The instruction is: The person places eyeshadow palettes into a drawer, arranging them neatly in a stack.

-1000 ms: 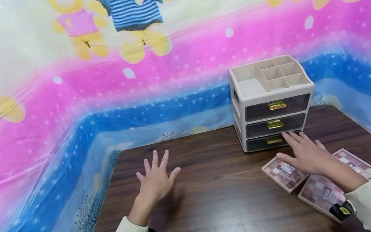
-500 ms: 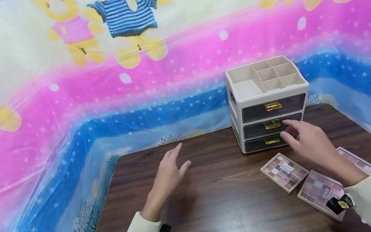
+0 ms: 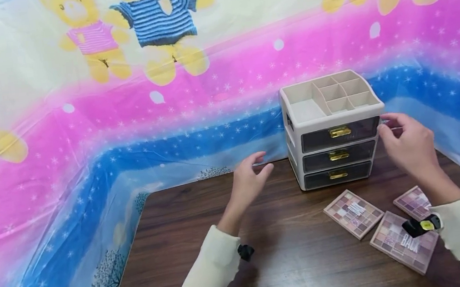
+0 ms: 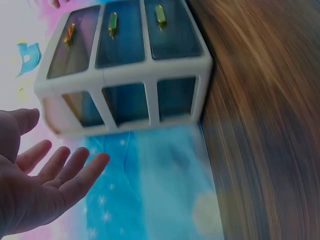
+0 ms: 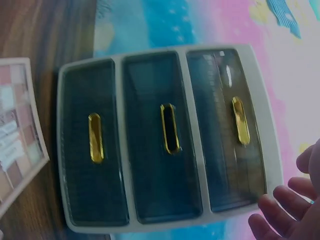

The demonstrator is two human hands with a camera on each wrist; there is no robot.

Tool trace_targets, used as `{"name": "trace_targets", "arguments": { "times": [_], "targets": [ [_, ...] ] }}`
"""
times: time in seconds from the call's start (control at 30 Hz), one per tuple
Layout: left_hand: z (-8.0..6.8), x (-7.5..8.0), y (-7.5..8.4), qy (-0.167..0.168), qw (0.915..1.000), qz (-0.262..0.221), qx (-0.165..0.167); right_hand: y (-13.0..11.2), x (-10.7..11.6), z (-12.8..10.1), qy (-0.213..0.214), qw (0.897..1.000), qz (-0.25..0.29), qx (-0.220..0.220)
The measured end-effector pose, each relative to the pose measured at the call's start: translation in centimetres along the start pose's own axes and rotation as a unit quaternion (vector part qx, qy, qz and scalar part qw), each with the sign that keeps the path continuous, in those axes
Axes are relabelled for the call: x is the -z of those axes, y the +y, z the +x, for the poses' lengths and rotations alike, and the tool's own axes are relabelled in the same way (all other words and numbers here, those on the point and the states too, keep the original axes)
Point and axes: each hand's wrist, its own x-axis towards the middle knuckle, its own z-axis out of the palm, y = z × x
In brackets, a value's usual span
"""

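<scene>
A white cosmetics organizer with three dark drawers and gold handles stands at the back of the table, all drawers closed. My right hand is at its right side, fingers loosely bent, with the fingertips right at the upper front edge. In the right wrist view, the fingers show beside the top drawer's end. My left hand hovers left of the organizer, apart from it, thumb and fingers spread and nothing between them. The left wrist view has that hand facing the organizer's side.
Three eyeshadow palettes lie in front of the organizer: one to the left, a larger one nearer, and one partly behind my right forearm. A printed bear curtain hangs behind the wooden table.
My right hand has risen from before the lower drawers to the organizer's upper right side. The left hand has moved right, toward the organizer, its fingers bending from a wide spread.
</scene>
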Motion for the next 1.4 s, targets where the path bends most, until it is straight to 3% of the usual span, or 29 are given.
{"name": "trace_targets", "arguments": {
  "times": [0.3,0.53,0.73,1.2,1.4],
  "targets": [
    [3.2,-5.0,2.9,0.032,0.9949,-0.091,0.031,1.0,0.4,2.4,-0.022,0.997,0.012,-0.070],
    [4.4,-7.7,3.7,0.061,0.9910,-0.114,0.034,2.0,-0.8,2.9,-0.056,0.994,0.025,-0.086],
    [5.1,-8.3,4.0,0.083,0.9889,-0.117,0.038,3.0,-1.3,3.4,-0.073,0.993,0.017,-0.097],
    [5.6,-8.9,3.9,0.093,0.9889,-0.109,0.038,3.9,-1.3,3.6,-0.091,0.987,0.030,-0.129],
    [5.6,-8.5,3.0,0.110,0.9864,-0.114,0.044,3.7,-1.9,3.9,-0.089,0.991,0.022,-0.094]
  ]
}}
